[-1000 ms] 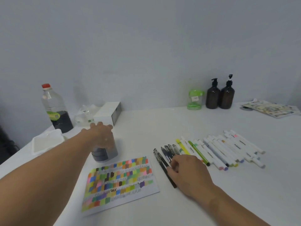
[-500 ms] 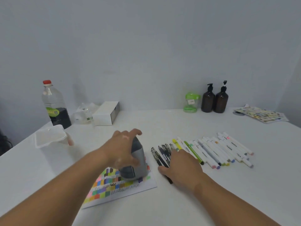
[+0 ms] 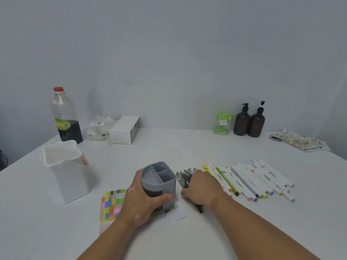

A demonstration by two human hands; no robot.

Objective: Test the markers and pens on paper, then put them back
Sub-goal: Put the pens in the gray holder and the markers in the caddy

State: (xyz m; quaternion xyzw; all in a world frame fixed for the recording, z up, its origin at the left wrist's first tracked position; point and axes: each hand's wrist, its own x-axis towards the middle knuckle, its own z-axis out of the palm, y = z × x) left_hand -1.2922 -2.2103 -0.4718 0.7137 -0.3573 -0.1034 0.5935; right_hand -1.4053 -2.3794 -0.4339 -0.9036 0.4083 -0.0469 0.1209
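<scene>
Grey plastic pen holder [image 3: 158,182], 1 pc, w/ 3 open compartments, is held upright over the right part of the swatch paper [image 3: 112,205]; whether its base touches the sheet can't be told. It is gripped by the left hand [image 3: 142,201], thumb wrapped across the front wall, other fingers curled round the back and mostly hidden. Just beside it, the right hand [image 3: 202,188] is laid palm down on the black pens [image 3: 183,177]; at least 4 caps are seen beyond the knuckles and 1 tip pokes out below the wrist. Its fingers are bent down over the pens, but whether anything is pinched can't be told, since the back of the hand hides them. Further right, a row of markers [image 3: 249,181] is laid flat on the table [image 3: 187,147]: 1 yellow and 1 green slim barrel, then well over 10 white ones, overlapped too much for an exact count. To the left, 1 white lidded bin [image 3: 69,177] is stood near the paper. Along the back wall: 1 red-capped bottle [image 3: 65,117], 1 clear bag [image 3: 98,130], 1 white box [image 3: 124,130], 1 green jar [image 3: 222,123], 2 brown pump bottles [image 3: 249,121]. At far right, 1 printed sheet [image 3: 298,141] is laid flat.
</scene>
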